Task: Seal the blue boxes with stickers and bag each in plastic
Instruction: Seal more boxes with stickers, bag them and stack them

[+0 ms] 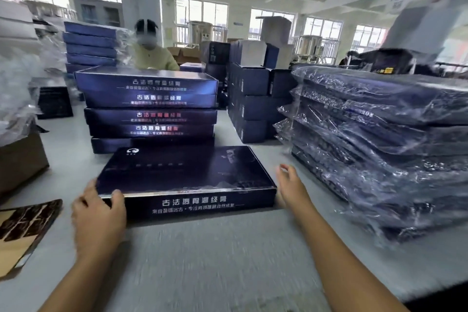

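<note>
A flat dark blue box (184,175) with white lettering on its front side lies on the grey table in front of me. My left hand (98,213) grips its near left corner, thumb curled over the top edge. By the box's right end is my right hand (291,185), fingers spread and relaxed, holding nothing; whether it touches the box I cannot tell. Behind the box stands a stack of several unbagged blue boxes (149,106). A sticker sheet (25,220) with dark stickers on brown backing lies at the left.
A pile of plastic-bagged boxes (385,149) fills the right side of the table. Smaller dark cartons (253,101) are stacked behind. A cardboard carton with clear plastic bags (17,149) sits at the left. A person in a yellow top (152,56) works across the table.
</note>
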